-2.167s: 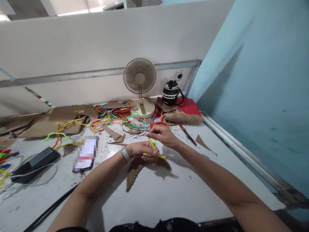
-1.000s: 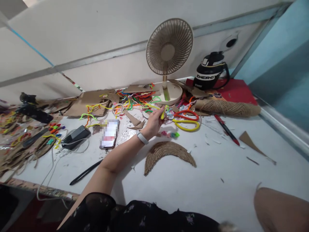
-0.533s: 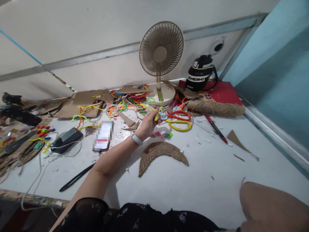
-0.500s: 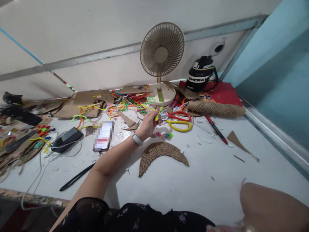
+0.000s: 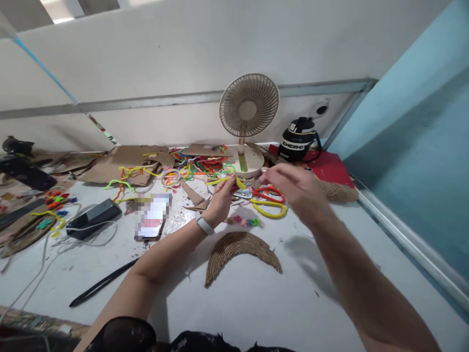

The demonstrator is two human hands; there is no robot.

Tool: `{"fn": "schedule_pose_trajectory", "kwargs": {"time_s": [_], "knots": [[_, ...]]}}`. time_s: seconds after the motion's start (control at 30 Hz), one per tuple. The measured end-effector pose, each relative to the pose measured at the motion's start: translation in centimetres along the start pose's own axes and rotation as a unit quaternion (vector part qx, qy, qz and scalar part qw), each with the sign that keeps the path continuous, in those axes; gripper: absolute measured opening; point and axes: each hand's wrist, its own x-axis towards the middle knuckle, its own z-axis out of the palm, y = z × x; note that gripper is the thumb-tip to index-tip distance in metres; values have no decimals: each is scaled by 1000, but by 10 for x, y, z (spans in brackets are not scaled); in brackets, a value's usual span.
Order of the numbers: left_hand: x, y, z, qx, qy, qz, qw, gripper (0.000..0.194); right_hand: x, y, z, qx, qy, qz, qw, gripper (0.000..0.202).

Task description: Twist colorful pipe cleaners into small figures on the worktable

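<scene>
My left hand (image 5: pixel 220 198), with a grey band on its wrist, pinches a bent yellow pipe cleaner (image 5: pixel 240 183) in front of the fan. My right hand (image 5: pixel 295 188) is raised to the right of it, apart from the pipe cleaner. Its fingers are bent and blurred, so whether they hold anything is unclear. Between and below the hands lie scissors (image 5: pixel 269 216) with one orange and one yellow handle. Small coloured flower shapes (image 5: pixel 246 221) sit just under the scissors. Nearer to me rests a crescent (image 5: pixel 238 246) covered in rows of brown twine.
A fan (image 5: pixel 247 110) stands behind tangled coloured pipe cleaners (image 5: pixel 205 155) and cardboard pieces (image 5: pixel 126 159). At the right back are a black jug (image 5: pixel 298 142) and a twine roll (image 5: pixel 340 191). Leftward lie a phone (image 5: pixel 154 217), a black box (image 5: pixel 94 218) with cable and a black strap (image 5: pixel 104 283).
My right hand has come up from the lower right edge to beside the scissors. My left hand stays on the yellow pipe cleaner. The camera view has tilted up.
</scene>
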Motion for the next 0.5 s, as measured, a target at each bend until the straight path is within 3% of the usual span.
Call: {"fn": "schedule_pose_trajectory", "kwargs": {"time_s": [0.03,0.1,0.2,0.37,0.5], "knots": [[0,1,0,-3,0,6,1000,13,12,5,8,-52,13,-8,999,39],[0,0,-1,-5,2,23,1000,13,27,18,22,-94,-41,15,995,42],[1,-4,-4,7,0,47,999,15,33,36,34,-24,-119,27,992,42],[0,-3,-3,50,-55,58,996,21,33,42,32,84,-94,35,991,38],[3,22,-6,-32,-78,32,996,37,34,37,18,78,-90,41,992,34]]}}
